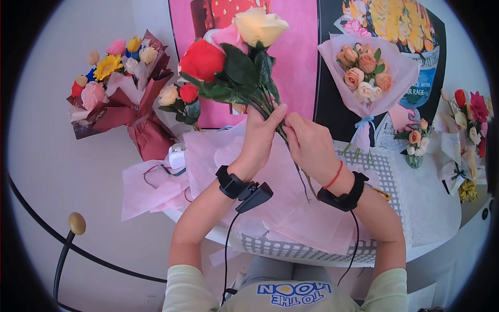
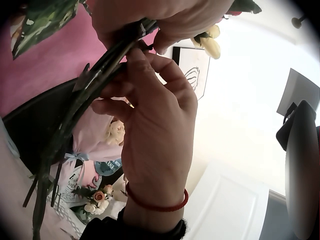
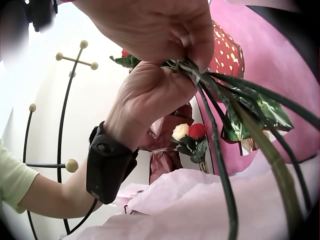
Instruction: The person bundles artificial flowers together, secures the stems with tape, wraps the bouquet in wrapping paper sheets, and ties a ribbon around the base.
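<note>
A bunch of roses is held up over the table: a red rose (image 1: 202,60), a cream rose (image 1: 260,26) and a pink rose (image 1: 228,37) behind dark green leaves (image 1: 241,65). My left hand (image 1: 258,134) grips the gathered stems just under the leaves, thumb across them. Right below it, the fingertips of my right hand (image 1: 314,148) pinch at the stems, as the left wrist view also shows. Bare green stems (image 3: 220,150) fan out beneath both hands. Pink wrapping paper (image 1: 291,208) lies spread under them.
A maroon-wrapped bouquet (image 1: 150,119) stands at the left, beside two small roses (image 1: 179,96). To the right are a pink-wrapped bouquet (image 1: 366,78), a small glass vase (image 1: 414,160) of roses and more flowers (image 1: 468,125). A yellow cutter (image 1: 382,193) lies by the right wrist.
</note>
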`<state>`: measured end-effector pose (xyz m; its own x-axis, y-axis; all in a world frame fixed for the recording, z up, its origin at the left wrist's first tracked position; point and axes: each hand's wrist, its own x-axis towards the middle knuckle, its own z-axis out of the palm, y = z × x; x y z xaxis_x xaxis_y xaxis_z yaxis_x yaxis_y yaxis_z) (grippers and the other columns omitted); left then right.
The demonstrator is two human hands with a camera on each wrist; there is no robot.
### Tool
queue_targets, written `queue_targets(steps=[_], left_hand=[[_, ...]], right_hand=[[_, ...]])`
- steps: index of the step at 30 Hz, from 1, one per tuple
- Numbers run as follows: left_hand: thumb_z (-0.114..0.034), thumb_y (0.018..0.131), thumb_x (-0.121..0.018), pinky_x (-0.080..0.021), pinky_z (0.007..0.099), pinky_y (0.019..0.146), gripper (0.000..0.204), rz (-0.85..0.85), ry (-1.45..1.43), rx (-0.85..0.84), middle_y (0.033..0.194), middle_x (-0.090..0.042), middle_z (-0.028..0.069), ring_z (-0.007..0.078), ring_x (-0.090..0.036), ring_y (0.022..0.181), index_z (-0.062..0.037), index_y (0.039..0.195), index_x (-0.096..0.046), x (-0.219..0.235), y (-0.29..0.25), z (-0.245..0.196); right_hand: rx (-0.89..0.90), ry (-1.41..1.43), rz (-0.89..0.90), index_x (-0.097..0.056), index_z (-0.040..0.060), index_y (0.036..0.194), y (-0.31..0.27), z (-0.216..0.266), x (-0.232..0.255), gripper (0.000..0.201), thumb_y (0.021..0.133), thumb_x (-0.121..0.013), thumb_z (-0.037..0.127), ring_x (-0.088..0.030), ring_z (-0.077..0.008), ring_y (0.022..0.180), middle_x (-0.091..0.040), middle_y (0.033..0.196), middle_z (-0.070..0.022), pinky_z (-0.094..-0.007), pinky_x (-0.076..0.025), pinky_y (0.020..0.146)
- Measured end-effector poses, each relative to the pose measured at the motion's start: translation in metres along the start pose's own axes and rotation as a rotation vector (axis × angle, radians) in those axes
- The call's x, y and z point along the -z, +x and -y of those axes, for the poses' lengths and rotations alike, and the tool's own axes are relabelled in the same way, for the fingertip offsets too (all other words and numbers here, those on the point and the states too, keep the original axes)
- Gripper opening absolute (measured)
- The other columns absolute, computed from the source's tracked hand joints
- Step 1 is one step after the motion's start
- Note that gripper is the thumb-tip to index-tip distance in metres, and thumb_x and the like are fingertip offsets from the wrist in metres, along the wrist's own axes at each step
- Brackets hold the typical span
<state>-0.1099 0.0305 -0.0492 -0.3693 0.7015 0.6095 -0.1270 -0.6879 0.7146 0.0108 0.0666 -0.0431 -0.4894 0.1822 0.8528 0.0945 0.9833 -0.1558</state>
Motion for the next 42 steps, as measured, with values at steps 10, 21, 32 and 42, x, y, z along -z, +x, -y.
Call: queue_targets(steps=[10, 21, 32, 42], left_hand=[[-0.012, 0.086, -0.051, -0.039, 0.0247, 0.072, 0.015, 0.012, 0.193, -0.121, 0.081, -0.048, 0.0035, 0.0104, -0.048, 0.077, -0.0039, 0.093, -0.041, -0.006, -0.006, -0.003], [-0.013, 0.086, -0.051, -0.041, 0.0263, 0.067, 0.012, 0.031, 0.006, -0.055, 0.078, -0.049, 0.0047, 0.0127, -0.049, 0.071, -0.0043, 0.09, -0.043, -0.02, 0.003, -0.027], [-0.02, 0.087, -0.051, -0.038, 0.03, 0.084, 0.029, 0.019, -0.219, 0.075, 0.09, -0.053, 0.0055, 0.0143, -0.05, 0.089, -0.0062, 0.109, -0.039, 0.004, -0.015, -0.028], [-0.024, 0.09, -0.043, -0.037, 0.0316, 0.083, 0.019, 0.027, 0.136, 0.025, 0.08, -0.053, 0.0036, 0.0154, -0.051, 0.088, -0.0051, 0.087, -0.048, 0.008, -0.015, -0.022]], right_hand=[[-0.111, 0.193, -0.015, -0.054, 0.0029, 0.089, -0.006, -0.012, 0.003, 0.014, 0.078, -0.056, 0.012, -0.057, -0.0309, 0.065, -0.057, 0.074, -0.0146, -0.0356, -0.043, 0.055], [-0.257, 0.499, 0.16, -0.04, -0.0024, 0.109, -0.007, -0.006, 0.002, 0.026, 0.087, -0.044, 0.012, -0.05, -0.0383, 0.065, -0.051, 0.07, -0.02, -0.0361, -0.04, 0.058], [-0.17, 0.372, 0.149, -0.037, 0.0005, 0.114, -0.006, 0.006, -0.008, 0.029, 0.088, -0.041, 0.011, -0.05, -0.042, 0.078, -0.053, 0.083, -0.0258, -0.0439, -0.039, 0.062], [-0.057, 0.33, 0.092, -0.036, 0.003, 0.121, -0.009, -0.007, -0.032, 0.038, 0.085, -0.046, 0.013, -0.053, -0.0377, 0.074, -0.053, 0.079, -0.0216, -0.0424, -0.039, 0.06]])
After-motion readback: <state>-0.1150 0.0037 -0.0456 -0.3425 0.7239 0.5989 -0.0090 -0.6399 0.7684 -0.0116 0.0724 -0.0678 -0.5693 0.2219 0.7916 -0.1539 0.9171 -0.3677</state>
